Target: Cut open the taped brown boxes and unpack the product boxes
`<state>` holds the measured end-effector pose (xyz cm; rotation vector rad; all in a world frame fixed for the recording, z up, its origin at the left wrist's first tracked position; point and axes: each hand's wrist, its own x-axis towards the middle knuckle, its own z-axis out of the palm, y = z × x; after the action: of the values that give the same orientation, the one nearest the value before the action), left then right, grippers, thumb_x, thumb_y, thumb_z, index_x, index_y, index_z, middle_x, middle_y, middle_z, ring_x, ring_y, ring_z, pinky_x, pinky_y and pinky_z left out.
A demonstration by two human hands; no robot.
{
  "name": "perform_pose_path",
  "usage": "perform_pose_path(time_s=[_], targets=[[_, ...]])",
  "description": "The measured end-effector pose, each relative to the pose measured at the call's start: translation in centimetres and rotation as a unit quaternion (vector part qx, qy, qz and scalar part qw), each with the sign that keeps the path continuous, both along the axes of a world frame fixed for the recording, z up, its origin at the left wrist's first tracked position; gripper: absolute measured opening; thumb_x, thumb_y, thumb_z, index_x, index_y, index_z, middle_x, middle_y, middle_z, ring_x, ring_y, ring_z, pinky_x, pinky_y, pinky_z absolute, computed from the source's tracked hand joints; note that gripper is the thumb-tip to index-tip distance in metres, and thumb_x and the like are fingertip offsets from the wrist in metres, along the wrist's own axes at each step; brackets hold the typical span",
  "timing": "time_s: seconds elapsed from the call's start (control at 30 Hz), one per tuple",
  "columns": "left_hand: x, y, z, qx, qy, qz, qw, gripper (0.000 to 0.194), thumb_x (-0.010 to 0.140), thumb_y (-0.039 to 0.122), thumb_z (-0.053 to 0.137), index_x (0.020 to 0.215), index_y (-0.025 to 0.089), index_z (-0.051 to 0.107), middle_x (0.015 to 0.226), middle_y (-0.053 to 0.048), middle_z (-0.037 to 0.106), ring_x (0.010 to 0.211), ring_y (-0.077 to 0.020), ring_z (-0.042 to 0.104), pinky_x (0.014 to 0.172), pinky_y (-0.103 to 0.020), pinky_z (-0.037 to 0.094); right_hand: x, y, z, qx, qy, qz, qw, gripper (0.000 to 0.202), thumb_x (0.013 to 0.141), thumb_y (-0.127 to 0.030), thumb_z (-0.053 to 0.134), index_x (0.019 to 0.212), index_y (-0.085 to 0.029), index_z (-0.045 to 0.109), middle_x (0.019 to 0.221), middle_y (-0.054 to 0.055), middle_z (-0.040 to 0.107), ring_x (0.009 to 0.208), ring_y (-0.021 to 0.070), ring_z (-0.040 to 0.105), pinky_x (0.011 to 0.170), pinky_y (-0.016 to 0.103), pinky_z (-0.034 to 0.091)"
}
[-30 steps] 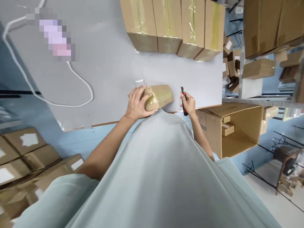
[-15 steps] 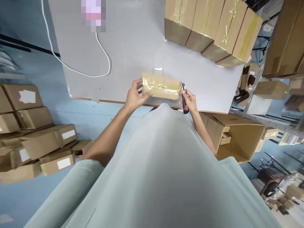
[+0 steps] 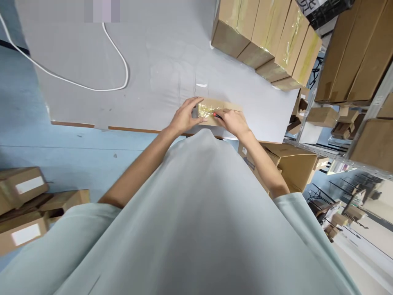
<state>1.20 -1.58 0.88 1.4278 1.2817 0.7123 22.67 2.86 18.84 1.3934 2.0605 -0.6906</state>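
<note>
A small cardboard box (image 3: 211, 105) with shiny yellowish tape along its top lies near the front edge of the grey table (image 3: 153, 110). My left hand (image 3: 186, 116) grips the box's left end, thumb on the near side and fingers on the far side. Over the right half of the box, my right hand (image 3: 232, 121) is closed around a utility knife (image 3: 217, 116). Only the knife's red and dark end shows; the rest is hidden in the hand. Its tip is at the taped top, and whether the blade is in the tape I cannot tell.
Several taped cardboard boxes (image 3: 258, 41) stand in a row at the table's back right. A white cable (image 3: 89, 88) curves over the table's left part. Below the right edge sits an open carton (image 3: 299, 166). Metal shelving (image 3: 337, 151) holds boxes at right; labelled cartons (image 3: 27, 184) are stacked at lower left.
My right hand has moved left from the box's right end to over its top, bringing the utility knife along. My left hand still holds the left end. The view has shifted.
</note>
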Motion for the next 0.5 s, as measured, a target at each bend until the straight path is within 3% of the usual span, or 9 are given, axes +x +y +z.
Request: perform_pose_path(time_s=[0.1, 0.27, 0.43, 0.5], targets=[[0.1, 0.0, -0.4, -0.002, -0.017, -0.001, 1.000, 0.095, 0.093, 0.086, 0.075, 0.171, 0.033, 0.064, 0.179, -0.005, 0.057, 0.164, -0.0378, 0.057, 0.129, -0.055, 0.057, -1.6, 0.7, -0.4, -0.003, -0.028, 0.039, 0.999, 0.042, 0.127, -0.038, 0.048, 0.158, -0.028, 0.074, 0.146, 0.016, 0.083, 0.128, 0.0325, 0.079, 0.109, 0.039, 0.054], [0.3, 0.1, -0.9, 0.005, -0.030, -0.015, 0.999, 0.098, 0.091, 0.072, 0.087, 0.174, 0.030, 0.059, 0.181, -0.016, 0.054, 0.165, -0.0402, 0.056, 0.134, -0.057, 0.053, -2.6, 1.1, -0.7, -0.012, -0.050, 0.038, 0.998, 0.040, 0.126, -0.033, 0.049, 0.156, -0.025, 0.074, 0.144, 0.018, 0.084, 0.130, 0.0331, 0.078, 0.110, 0.040, 0.053], [0.2, 0.3, -1.0, 0.000, -0.030, -0.020, 0.999, 0.097, 0.091, 0.069, 0.088, 0.174, 0.029, 0.059, 0.182, -0.016, 0.053, 0.164, -0.0412, 0.055, 0.137, -0.057, 0.049, -3.2, 1.7, -0.7, -0.016, -0.064, 0.052, 0.996, 0.042, 0.121, -0.016, 0.049, 0.153, -0.023, 0.076, 0.140, 0.018, 0.085, 0.130, 0.0347, 0.079, 0.112, 0.044, 0.053], [0.3, 0.3, -1.1, 0.002, -0.034, -0.017, 0.999, 0.096, 0.091, 0.070, 0.088, 0.174, 0.029, 0.059, 0.181, -0.016, 0.054, 0.164, -0.0417, 0.056, 0.137, -0.058, 0.049, -3.7, 1.9, -1.1, -0.013, -0.057, 0.016, 0.998, 0.039, 0.120, -0.015, 0.052, 0.144, -0.022, 0.081, 0.140, 0.018, 0.085, 0.134, 0.0352, 0.078, 0.116, 0.046, 0.052]])
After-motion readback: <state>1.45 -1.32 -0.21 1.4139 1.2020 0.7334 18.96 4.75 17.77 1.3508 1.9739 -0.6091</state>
